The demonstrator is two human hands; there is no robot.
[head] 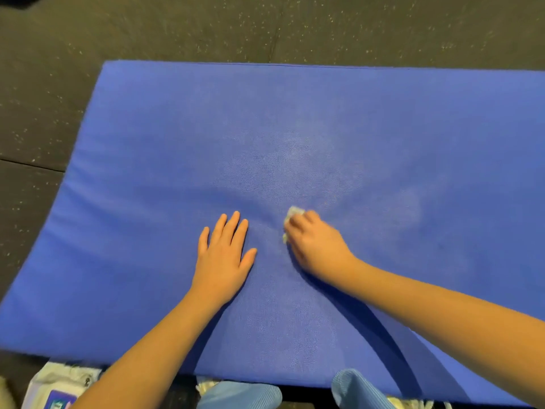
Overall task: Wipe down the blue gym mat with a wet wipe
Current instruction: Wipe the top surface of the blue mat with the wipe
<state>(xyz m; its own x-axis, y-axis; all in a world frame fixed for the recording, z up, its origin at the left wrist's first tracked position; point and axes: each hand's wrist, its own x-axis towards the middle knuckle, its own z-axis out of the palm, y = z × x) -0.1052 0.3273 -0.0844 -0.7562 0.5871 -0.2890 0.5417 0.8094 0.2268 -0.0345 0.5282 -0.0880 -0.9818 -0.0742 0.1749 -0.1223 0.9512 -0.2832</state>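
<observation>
Blue gym mat (324, 128): lies flat on dark speckled rubber floor (44, 113). It fills most of the view, from 9 o'clock across to 3 o'clock. Far edge runs along 12 o'clock, left edge slants down toward 8 o'clock, and the near edge sits by the person's knees at 6 o'clock.

Mat surface: textured, with a paler patch at dead centre and another, fainter, out at 3 o'clock. It dimples slightly around both hands.

Left hand (222, 255): about 7 o'clock from centre, palm down on the mat. Fingers are straight and lightly spread, thumb out to the side. It holds nothing and rests flat.

Right hand (315, 246): about 5 o'clock from centre, just beside the left but not touching it. Fingers are curled over a crumpled white wet wipe (295, 212), pressing it onto the mat. Only part of the wipe shows, poking out past the fingertips at the hand's 11 o'clock side. The rest is hidden under the fingers. The hand is a little blurred.

Container: a soft white pack (56, 388) with a blue label sits on the floor in the far 7 o'clock corner, off the mat and partly behind the left forearm. Cannot tell whether it is open, and nothing of its contents shows.

Light blue trouser knees (239, 394) are at 6 o'clock, against the mat's near edge.
</observation>
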